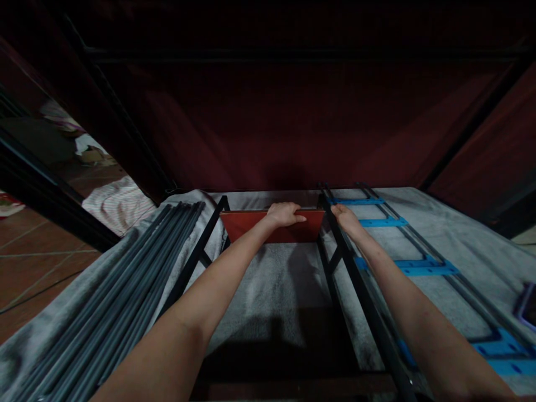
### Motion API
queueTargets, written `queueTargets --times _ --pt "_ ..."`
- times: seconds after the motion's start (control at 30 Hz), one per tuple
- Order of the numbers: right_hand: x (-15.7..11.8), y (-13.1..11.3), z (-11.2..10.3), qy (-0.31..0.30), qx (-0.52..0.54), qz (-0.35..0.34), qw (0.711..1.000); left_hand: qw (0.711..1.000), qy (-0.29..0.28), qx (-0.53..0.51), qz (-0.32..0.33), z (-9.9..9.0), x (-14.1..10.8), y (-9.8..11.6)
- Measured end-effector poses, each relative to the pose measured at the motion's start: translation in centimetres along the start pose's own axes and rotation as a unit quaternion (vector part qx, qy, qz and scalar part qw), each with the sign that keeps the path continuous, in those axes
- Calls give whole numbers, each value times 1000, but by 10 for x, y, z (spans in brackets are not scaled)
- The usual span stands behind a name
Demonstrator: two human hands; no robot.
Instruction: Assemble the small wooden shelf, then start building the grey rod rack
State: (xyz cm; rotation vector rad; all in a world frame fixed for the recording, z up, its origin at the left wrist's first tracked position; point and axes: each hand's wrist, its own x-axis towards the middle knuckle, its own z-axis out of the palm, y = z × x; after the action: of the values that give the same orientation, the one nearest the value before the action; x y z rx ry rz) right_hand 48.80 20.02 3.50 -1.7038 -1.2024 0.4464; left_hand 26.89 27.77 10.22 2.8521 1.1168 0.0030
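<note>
- Your left hand (283, 214) is gripping the board's (310, 228) top edge.
- Board is running crosswise at the frame's (359, 280) far end.
- Your right hand (344, 216) is touching the frame's right rail; closure unclear.

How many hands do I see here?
2: the left hand on the top edge of the red board, the right hand by the right side of the black frame.

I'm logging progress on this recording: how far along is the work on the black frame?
Looks done: the red board spans the black frame's two sides. In hand: the left hand is on the board's top edge, the right hand at the frame's right side. Possibly left: the grey tubes and blue brackets lie beside it. Whether anything is fastened, I can't tell.
</note>
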Motion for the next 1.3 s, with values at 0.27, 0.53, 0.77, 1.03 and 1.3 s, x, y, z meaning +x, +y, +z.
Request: queueTargets --times 0.27,0.53,0.77,1.03,1.3 --pt "-6 -5 -2 12 70 -12 997 1000 1 -3 0 1 0 0" --pt "-4 -4 -2 -9 -7 -8 1000 1000 25 1 -2 8 1 -1" --pt "-4 -5 2 12 -30 -31 999 1000 10 -7 -5 4 1 0" --pt "-8 -10 5 -25 49 0 998 1000 1 -16 -6 1 1 0" --pt "-12 -4 13 -22 162 36 986 1000 11 -16 -2 4 1 -1"
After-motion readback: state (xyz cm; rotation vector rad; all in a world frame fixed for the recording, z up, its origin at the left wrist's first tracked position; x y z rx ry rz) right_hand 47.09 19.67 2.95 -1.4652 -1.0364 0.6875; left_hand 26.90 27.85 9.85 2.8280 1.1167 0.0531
